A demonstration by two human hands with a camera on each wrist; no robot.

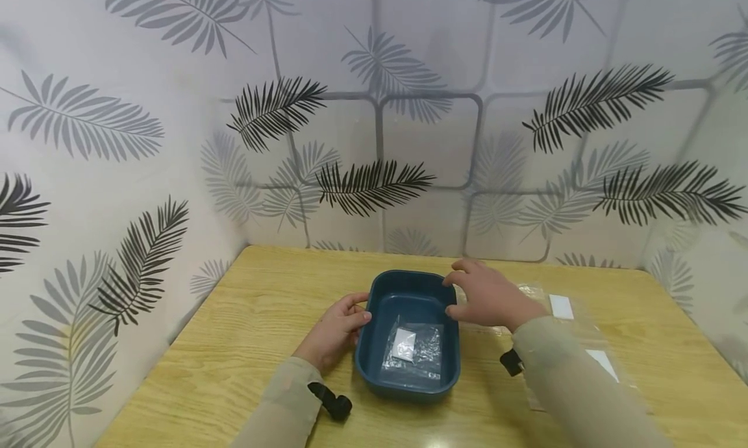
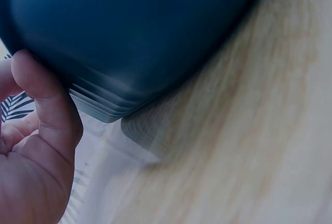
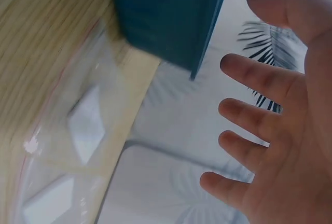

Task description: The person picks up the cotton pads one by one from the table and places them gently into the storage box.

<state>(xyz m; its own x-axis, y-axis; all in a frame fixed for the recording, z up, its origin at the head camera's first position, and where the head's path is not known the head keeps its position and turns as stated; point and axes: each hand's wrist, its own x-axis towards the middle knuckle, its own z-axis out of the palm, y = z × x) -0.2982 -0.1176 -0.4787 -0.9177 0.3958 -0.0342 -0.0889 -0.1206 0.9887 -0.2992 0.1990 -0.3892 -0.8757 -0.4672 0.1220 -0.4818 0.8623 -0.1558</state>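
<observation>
A dark blue plastic basin (image 1: 409,311) with rounded corners stands on the wooden table between my two hands. Inside it lies a clear plastic bag (image 1: 429,352) with a white label. My left hand (image 1: 336,328) grips the basin's left wall, its thumb (image 2: 39,79) at the rim and the other fingers partly hidden behind. To the right, my right hand (image 1: 491,295) hovers by the far right corner with its fingers spread. The right wrist view shows that hand (image 3: 282,105) holding nothing, apart from the basin (image 3: 166,22).
Clear zip bags with white labels (image 1: 561,307) lie flat on the table at the right, partly under the right forearm. A black strap (image 1: 330,401) is on the left wrist. Leaf-patterned wall covering (image 1: 426,143) rises behind the wooden table (image 1: 292,273).
</observation>
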